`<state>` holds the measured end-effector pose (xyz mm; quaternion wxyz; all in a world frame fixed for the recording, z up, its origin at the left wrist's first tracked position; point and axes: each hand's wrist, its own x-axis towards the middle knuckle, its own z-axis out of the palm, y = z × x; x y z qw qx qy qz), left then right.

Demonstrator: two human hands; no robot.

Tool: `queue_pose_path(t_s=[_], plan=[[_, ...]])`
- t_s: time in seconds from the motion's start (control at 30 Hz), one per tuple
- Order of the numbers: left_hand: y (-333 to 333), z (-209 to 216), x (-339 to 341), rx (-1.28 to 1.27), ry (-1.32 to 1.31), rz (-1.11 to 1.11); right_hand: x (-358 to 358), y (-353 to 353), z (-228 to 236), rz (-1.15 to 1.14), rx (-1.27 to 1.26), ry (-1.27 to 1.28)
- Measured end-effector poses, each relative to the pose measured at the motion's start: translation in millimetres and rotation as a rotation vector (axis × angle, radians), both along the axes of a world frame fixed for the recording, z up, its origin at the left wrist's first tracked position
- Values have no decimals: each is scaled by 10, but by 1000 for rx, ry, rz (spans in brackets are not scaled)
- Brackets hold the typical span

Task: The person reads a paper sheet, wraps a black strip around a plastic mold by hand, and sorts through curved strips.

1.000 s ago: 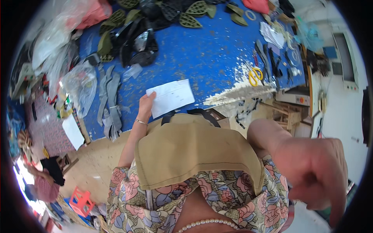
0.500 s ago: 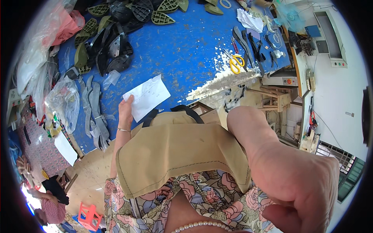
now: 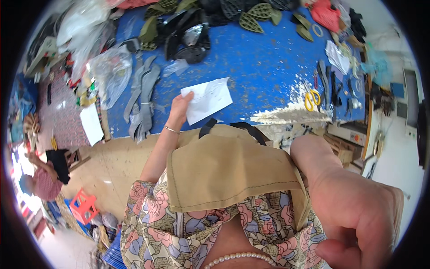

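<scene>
At lower right of the frame, the right hand (image 3: 358, 215) looms close and partly cut off, fingers curled inward; I cannot tell whether it holds anything. Her tan apron (image 3: 228, 172) hides the table's near edge. Centre frame, the left hand (image 3: 179, 110) pinches 1 white paper (image 3: 208, 98) on the blue table (image 3: 264, 62). 1 pair of yellow scissors (image 3: 312, 99) lies at right, grey strips (image 3: 142, 101) at left; their count is unclear.
</scene>
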<state>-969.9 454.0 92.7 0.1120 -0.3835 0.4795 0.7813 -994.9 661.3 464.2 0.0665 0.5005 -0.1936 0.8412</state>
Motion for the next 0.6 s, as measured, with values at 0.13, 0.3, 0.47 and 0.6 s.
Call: queue_pose_path(t_s=[0.13,0.3,0.47,0.6], plan=[[-64,85,86,3,8,65,23,-67,-18,62,28,-28],[-136,120,207,18,13,122,34,-212,-21,200,62,-59],[-180,184,313,-51,76,121,-17,-400,17,359,92,-47],[-171,172,328,34,107,182,-129,-450,75,375,124,-5]])
